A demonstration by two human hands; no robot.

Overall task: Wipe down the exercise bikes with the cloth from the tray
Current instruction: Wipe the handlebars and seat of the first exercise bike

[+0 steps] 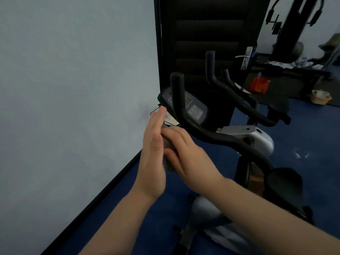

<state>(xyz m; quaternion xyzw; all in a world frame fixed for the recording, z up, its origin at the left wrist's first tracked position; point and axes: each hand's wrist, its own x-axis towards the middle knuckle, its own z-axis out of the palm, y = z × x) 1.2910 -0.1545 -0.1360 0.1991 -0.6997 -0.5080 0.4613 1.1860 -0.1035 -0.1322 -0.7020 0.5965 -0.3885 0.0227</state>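
Observation:
A grey cloth (168, 144) is pressed between my two palms, mostly hidden by them. My left hand (153, 153) stands flat with straight fingers against its left side. My right hand (185, 153) lies over its right side with fingers curled on it. Just behind my hands is the near exercise bike: black curved handlebars (202, 133), a console (195, 109) and a black saddle (284, 183). A wire tray (156, 112) with a card sticks out under the console. A second bike (257, 109) stands further right.
A pale wall (73, 89) fills the left, with a black skirting along the blue floor (303, 144). A dark door (206, 34) with a metal handle stands behind the bikes. Gym equipment, a red bag (259, 85) and a basket (321, 97) are at the far right.

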